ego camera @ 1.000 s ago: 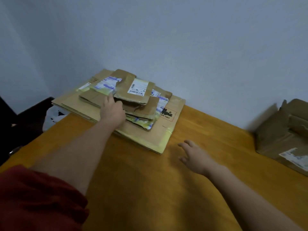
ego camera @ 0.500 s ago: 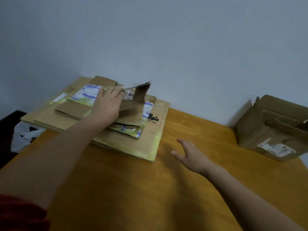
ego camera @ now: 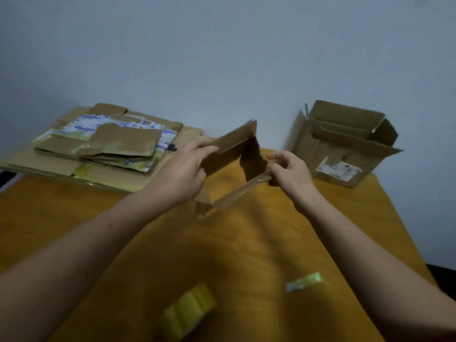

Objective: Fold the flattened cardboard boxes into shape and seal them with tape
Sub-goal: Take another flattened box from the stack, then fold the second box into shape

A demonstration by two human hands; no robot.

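- Small cardboard box is in the middle of the frame, held above the yellow table and partly opened into shape
- Left hand grips its left side, fingers curled round the edge
- Right hand pinches its right corner
- Stack of flattened boxes lies at the upper left, and an open box stands at the upper right
- Yellow tape roll is at the bottom centre, blurred

No lettering can be read; all the print is blurred. A white shipping label with dark, illegible marks sits on the front wall of the open box. Blue-printed labels lie on the stack of flattened boxes, with a dark printed mark at its right edge.
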